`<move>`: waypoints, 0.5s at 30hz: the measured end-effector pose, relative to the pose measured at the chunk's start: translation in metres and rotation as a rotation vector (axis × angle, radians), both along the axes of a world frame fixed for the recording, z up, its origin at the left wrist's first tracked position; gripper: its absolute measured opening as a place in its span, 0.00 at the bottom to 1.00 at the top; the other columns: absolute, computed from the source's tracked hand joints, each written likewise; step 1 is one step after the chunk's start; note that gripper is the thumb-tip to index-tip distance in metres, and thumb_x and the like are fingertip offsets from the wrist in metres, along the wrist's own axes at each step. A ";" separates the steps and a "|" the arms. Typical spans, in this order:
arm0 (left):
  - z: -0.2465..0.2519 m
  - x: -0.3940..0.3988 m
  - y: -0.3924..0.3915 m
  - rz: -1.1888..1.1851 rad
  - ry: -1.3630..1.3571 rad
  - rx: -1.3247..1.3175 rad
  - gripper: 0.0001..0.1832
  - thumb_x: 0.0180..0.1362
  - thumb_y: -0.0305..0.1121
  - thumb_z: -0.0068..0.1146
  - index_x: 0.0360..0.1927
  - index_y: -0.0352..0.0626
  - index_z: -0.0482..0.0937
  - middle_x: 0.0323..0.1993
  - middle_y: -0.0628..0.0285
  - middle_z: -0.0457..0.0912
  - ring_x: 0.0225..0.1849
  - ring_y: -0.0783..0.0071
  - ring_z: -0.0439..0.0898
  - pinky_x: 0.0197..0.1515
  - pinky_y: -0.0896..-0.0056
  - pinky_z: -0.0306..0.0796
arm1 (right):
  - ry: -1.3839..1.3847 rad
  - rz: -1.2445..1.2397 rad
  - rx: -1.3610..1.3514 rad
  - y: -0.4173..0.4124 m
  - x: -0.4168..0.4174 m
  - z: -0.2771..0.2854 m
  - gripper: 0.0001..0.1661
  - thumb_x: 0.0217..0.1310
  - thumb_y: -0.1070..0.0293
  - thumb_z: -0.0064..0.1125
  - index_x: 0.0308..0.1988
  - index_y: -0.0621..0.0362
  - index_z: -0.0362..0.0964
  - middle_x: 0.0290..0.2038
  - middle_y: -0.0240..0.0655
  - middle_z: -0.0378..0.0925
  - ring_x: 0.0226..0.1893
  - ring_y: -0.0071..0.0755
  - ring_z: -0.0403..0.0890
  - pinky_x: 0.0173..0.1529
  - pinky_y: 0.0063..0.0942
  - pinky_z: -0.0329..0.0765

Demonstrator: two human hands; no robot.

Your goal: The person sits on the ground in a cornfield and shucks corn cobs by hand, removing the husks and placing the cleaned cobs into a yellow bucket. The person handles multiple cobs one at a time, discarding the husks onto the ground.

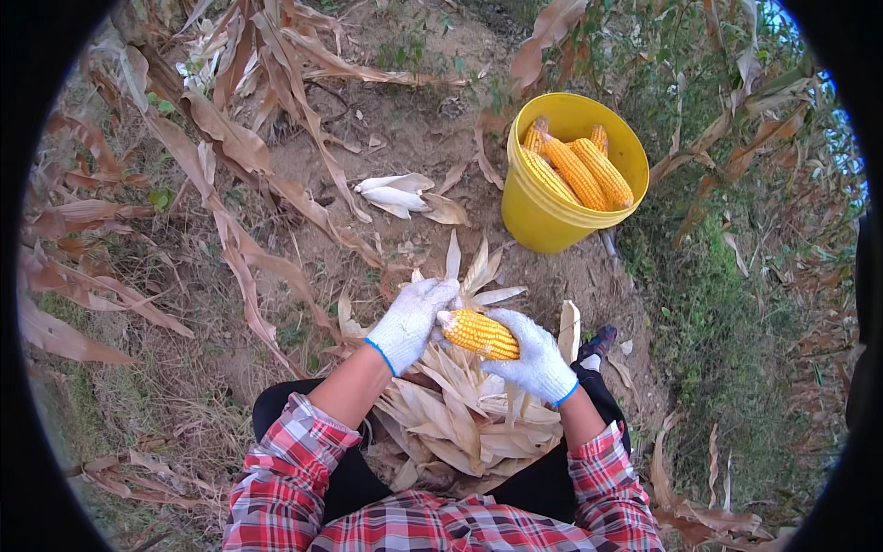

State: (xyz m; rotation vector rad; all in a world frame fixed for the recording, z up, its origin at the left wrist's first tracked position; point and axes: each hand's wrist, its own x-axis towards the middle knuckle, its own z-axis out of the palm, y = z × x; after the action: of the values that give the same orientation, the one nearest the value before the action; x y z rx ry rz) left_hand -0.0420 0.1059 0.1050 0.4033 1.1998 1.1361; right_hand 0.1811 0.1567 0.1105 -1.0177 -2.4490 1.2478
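A bare yellow corn cob point(481, 334) lies in the grip of my right hand point(534, 355), which wears a white knit glove with a blue cuff. The cob's pale tip points left, towards my left hand point(412, 321), gloved the same way. Dry corn husk leaves point(479, 272) fan out from the left fingertips, just beyond the cob. The left fingers are curled around the husk's base and partly hidden behind the cob. Below both hands, a heap of loose pale husks point(452, 421) covers the ground between my legs.
A yellow plastic bucket point(545, 224) holding several husked corn cobs point(574, 172) stands ahead on the right. A pale husked-off or still wrapped ear point(397, 194) lies on the soil. Dry corn stalks point(227, 138) lean in from the left; green weeds point(710, 310) grow at the right.
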 end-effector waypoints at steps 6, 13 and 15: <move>-0.040 -0.016 0.007 -0.194 1.079 0.150 0.26 0.57 0.45 0.64 0.53 0.40 0.72 0.46 0.55 0.77 0.47 0.63 0.78 0.50 0.52 0.71 | 0.197 -0.290 -0.412 0.008 -0.002 -0.009 0.41 0.48 0.65 0.76 0.59 0.64 0.65 0.51 0.38 0.75 0.51 0.28 0.77 0.57 0.28 0.74; -0.027 0.020 -0.009 -0.435 0.646 0.160 0.39 0.59 0.52 0.61 0.65 0.37 0.64 0.57 0.52 0.74 0.59 0.56 0.75 0.62 0.56 0.67 | 0.083 -0.297 -0.096 0.003 -0.018 -0.008 0.46 0.48 0.57 0.74 0.63 0.61 0.62 0.59 0.48 0.72 0.57 0.44 0.76 0.61 0.35 0.72; -0.030 0.025 -0.002 -0.190 -0.043 0.130 0.34 0.62 0.48 0.61 0.63 0.34 0.66 0.53 0.54 0.77 0.54 0.61 0.78 0.58 0.61 0.72 | 0.089 -0.159 -0.014 -0.003 -0.024 -0.006 0.46 0.51 0.62 0.73 0.65 0.62 0.59 0.61 0.47 0.70 0.61 0.42 0.73 0.64 0.35 0.71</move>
State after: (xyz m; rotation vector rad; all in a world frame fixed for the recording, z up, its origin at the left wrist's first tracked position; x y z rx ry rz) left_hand -0.0165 0.1040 0.0747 0.5777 1.0302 1.0554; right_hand 0.1570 0.1536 0.1046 -1.1111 -2.2480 1.2327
